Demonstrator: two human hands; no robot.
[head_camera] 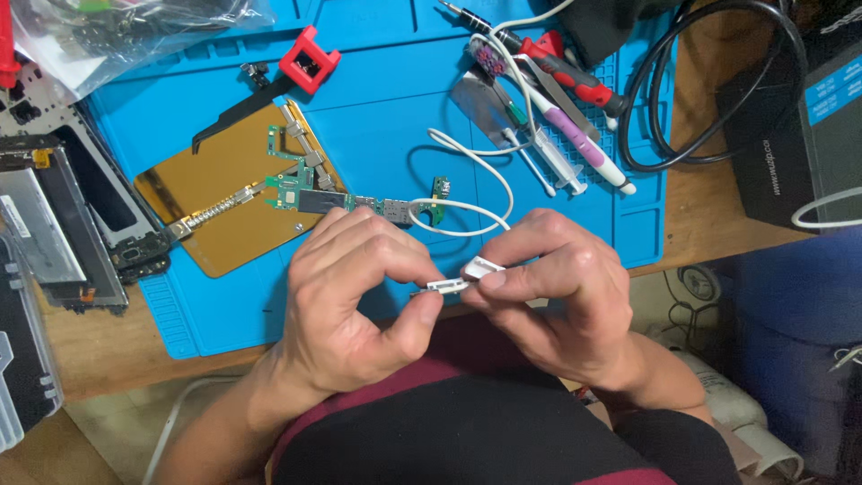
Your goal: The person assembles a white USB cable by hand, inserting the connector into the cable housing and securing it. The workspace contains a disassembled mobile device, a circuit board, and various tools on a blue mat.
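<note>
Over the blue repair mat [377, 117], near its front edge, the left hand [355, 287] and right hand [557, 296] pinch a small silver tray [446, 286] and a white connector [482, 267] (cable attached) between fingertips. Just beyond lies a green circuit board [301, 189].

A brown wooden table [709, 211] holds a big blue rubber mat [377, 117], a dark box [790, 126], a black cable loop [718, 90], and some flat phone parts [54, 224].
</note>
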